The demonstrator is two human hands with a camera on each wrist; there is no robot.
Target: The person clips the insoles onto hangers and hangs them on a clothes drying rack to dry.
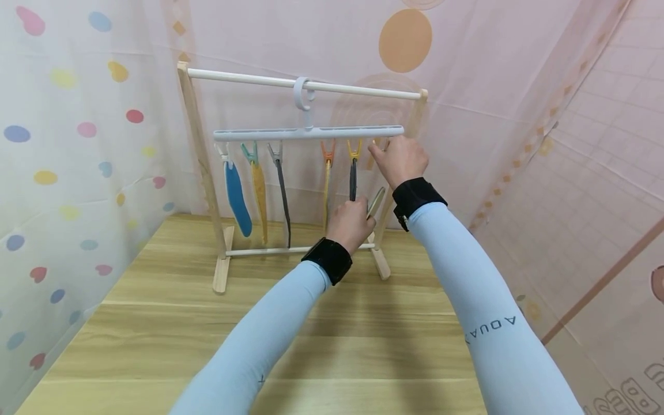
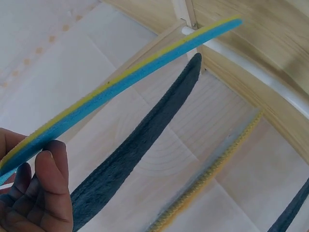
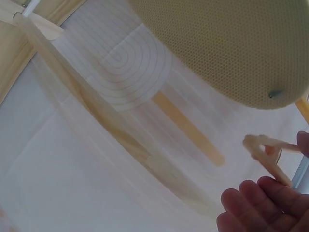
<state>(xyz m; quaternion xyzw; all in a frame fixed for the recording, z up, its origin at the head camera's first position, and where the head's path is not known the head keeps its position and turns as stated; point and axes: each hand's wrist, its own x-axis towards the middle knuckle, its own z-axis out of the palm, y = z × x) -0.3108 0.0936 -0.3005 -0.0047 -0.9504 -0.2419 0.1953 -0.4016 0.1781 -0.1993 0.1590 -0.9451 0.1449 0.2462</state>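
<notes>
My left hand (image 1: 350, 223) pinches a thin insole (image 2: 120, 82), whose edge shows a yellow layer and a blue layer. In the right wrist view a broad mesh-faced insole (image 3: 231, 43) hangs over the upper right. My right hand (image 1: 403, 159) is at the right end of the pale blue hanger (image 1: 311, 134). Its thumb and fingers pinch a pale clothespin (image 3: 266, 157), whose jaws are apart from the insole. Nearest to the left hand is a dark insole (image 1: 353, 180), hanging from a yellow clothespin (image 1: 354, 149).
The hanger hooks over the white rail of a wooden rack (image 1: 199, 150). Other insoles hang from clips, including a blue insole (image 1: 238, 202), an orange insole (image 1: 259, 199) and a dark grey insole (image 1: 283, 202). The rack stands on a wooden table (image 1: 155, 323), with curtains behind.
</notes>
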